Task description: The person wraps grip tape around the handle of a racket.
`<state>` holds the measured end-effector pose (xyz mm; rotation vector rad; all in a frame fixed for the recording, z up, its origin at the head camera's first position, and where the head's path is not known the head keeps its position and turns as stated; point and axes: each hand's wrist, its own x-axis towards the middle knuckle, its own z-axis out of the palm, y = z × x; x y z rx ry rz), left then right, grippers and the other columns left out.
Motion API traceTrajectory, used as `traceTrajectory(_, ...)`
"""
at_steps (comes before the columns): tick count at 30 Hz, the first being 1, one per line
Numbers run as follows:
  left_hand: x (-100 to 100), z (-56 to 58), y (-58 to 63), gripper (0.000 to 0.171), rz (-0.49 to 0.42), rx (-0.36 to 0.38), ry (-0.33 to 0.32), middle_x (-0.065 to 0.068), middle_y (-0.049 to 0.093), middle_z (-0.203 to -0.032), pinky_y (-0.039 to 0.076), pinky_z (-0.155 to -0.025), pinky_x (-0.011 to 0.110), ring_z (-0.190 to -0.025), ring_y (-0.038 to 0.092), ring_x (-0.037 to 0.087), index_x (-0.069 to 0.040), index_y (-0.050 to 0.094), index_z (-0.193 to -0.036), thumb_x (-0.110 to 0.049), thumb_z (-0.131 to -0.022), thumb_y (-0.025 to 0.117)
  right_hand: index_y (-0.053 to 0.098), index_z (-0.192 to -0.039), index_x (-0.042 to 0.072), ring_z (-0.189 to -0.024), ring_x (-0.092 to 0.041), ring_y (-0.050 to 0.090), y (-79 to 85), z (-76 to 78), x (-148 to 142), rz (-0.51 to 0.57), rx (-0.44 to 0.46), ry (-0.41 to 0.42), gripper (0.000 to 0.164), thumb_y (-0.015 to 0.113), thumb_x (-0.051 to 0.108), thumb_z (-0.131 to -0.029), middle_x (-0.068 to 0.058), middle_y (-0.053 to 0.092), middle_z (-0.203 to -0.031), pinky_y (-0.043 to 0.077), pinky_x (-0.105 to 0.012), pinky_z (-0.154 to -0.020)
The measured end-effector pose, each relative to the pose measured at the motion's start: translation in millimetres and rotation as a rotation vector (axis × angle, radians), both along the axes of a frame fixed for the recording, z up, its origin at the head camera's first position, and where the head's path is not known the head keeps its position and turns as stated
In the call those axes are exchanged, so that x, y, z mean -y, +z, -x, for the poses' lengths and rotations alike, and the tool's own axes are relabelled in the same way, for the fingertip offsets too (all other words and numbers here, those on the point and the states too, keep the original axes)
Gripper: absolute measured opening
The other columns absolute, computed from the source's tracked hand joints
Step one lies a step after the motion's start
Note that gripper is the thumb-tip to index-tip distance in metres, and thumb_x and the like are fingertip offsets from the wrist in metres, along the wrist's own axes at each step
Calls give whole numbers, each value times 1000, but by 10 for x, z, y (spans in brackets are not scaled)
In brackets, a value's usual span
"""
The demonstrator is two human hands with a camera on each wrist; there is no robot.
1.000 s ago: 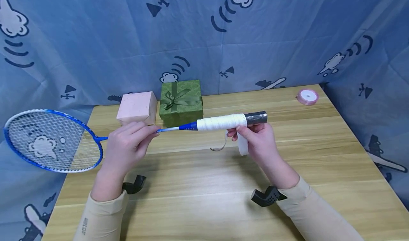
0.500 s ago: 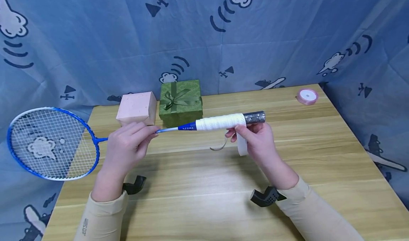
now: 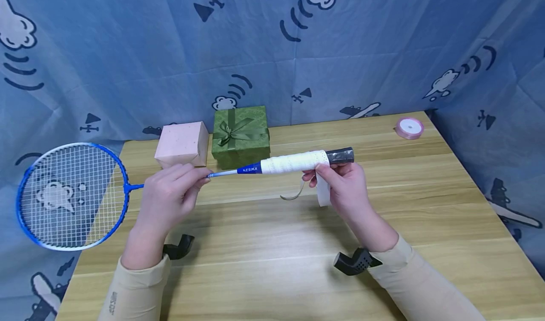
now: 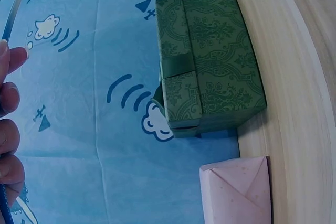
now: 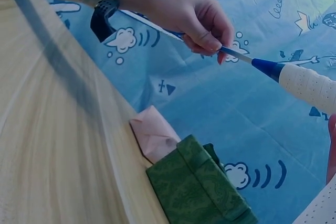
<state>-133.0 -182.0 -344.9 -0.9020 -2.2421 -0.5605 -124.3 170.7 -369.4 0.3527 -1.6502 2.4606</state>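
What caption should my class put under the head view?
Left hand grips the shaft of a badminton racket while the right hand holds white tape at its partly wrapped handle.

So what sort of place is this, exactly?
Perhaps a makeshift recording booth: patterned blue cloth screens the back and sides of a wooden table, and the person has black wrist-worn devices.

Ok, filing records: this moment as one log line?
left hand: grips racket shaft; right hand: holds tape at handle; black end: unwrapped
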Motion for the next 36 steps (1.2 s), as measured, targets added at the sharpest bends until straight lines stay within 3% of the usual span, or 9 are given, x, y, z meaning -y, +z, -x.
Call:
traceTrajectory(7,1,-2,7,10,-13,-6,-25,-3,72,-79,38,-46,28,-55,51,9,-15,81,-100,-20,-91,78,69,-114,5,-69,-18,74,-14,3,-6,29,0,50,28,55,-13,-98,-8,77,-84,59,-27,-59)
traceTrajectory(14,-1,-4,23,26,-31,-34,-34,-2,72,-76,36,-44,27,-52,50,9,-16,82,-98,-35,-103,65,69,-123,-1,-72,-20,75,-27,24,-44,109,-63,158,34,54,-16,-97,-12,77,-87,60,-28,-62)
traceTrajectory(20,2,-11,23,28,-22,-10,-41,-2,75,-81,40,-45,28,-54,54,10,-15,81,-99,-36,-104,63,71,-104,2,-70,-18,76,-4,15,-62,97,-34,134,23,57,-15,-96,-12,78,-84,61,-28,-65)
traceTrajectory(27,6,-12,45,27,-35,-20,-52,-4,72,-78,36,-45,25,-51,48,7,-15,80,-96,-37,-102,67,70,-100,3,-67,-18,75,0,16,-38,105,-34,105,25,54,-16,-96,-13,77,-80,61,-29,-62)
traceTrajectory(36,14,-13,78,34,-28,-32,-59,-3,70,-73,39,-44,26,-52,52,9,-14,81,-93,-40,-104,62,69,-114,2,-71,-19,75,5,17,-59,97,-19,142,28,56,-15,-97,-12,77,-87,60,-28,-63)
